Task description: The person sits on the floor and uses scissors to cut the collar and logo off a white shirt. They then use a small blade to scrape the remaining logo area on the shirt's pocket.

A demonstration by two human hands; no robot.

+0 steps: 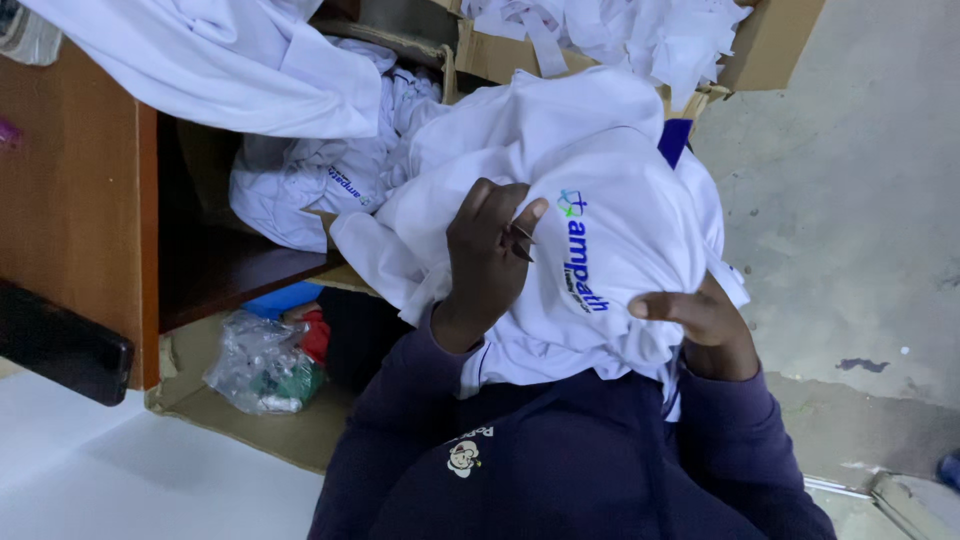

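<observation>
A white garment [610, 170] with a blue and green printed logo lies bunched over my lap. My left hand [485, 265] rests on it just left of the logo, fingers closed around a small dark pointed tool [521, 242] that looks like thread snips. My right hand [700, 320] grips a gathered fold of the same garment at its lower right, thumb pointing left. My dark navy sleeves and top [560, 450] fill the bottom of the view.
More white garments [300, 180] spill from a wooden desk shelf [80, 200] at left. A cardboard box [770, 40] of white cloth pieces stands at the top. A crumpled plastic bag [260, 365] lies on cardboard under the desk. Grey concrete floor [850, 200] is at right.
</observation>
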